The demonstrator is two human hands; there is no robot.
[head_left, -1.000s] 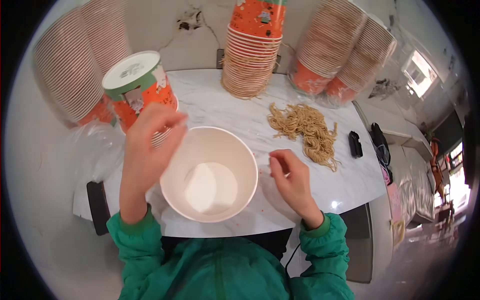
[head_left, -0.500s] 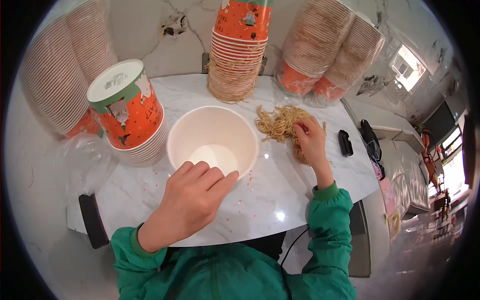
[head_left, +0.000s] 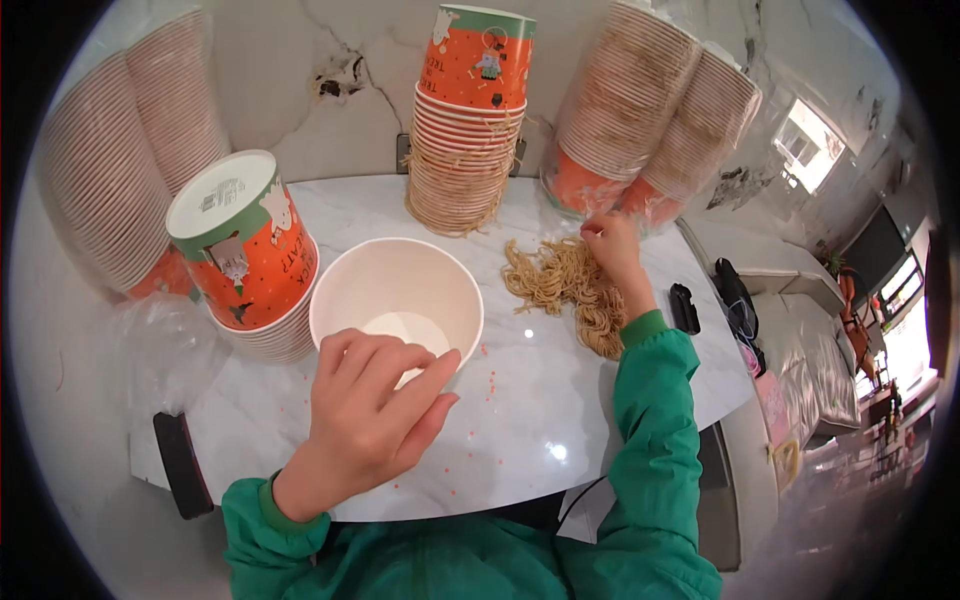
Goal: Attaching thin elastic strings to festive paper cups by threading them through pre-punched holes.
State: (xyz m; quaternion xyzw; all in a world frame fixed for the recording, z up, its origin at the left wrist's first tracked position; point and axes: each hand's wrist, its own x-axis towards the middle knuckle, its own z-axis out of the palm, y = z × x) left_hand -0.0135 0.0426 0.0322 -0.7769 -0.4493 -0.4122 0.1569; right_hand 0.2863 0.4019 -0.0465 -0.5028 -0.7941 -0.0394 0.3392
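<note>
My left hand (head_left: 375,410) is at the near rim of a white paper bucket (head_left: 395,285), its bent fingers over the edge and its thumb apart from the wall. No grip on the bucket shows. The bucket stands mouth up, its pale bottom visible inside. My right hand (head_left: 615,255) is at the far right side of a tangled pile of thin tan strands (head_left: 545,275). Its thumb and fingers are pinched together; whatever may be between them is too small to make out.
Upside-down orange-and-green buckets top two stacks, at left (head_left: 245,250) and at back (head_left: 480,60). Tan strands cling to the back stack. Bagged stacks (head_left: 625,90) (head_left: 130,150) stand in both far corners. A black object (head_left: 684,308) lies right of the pile; small orange bits dot the marble table.
My right hand has moved from over the strands to the pile's far side. My left thumb has come away from the bucket's rim. The whole view has shifted slightly.
</note>
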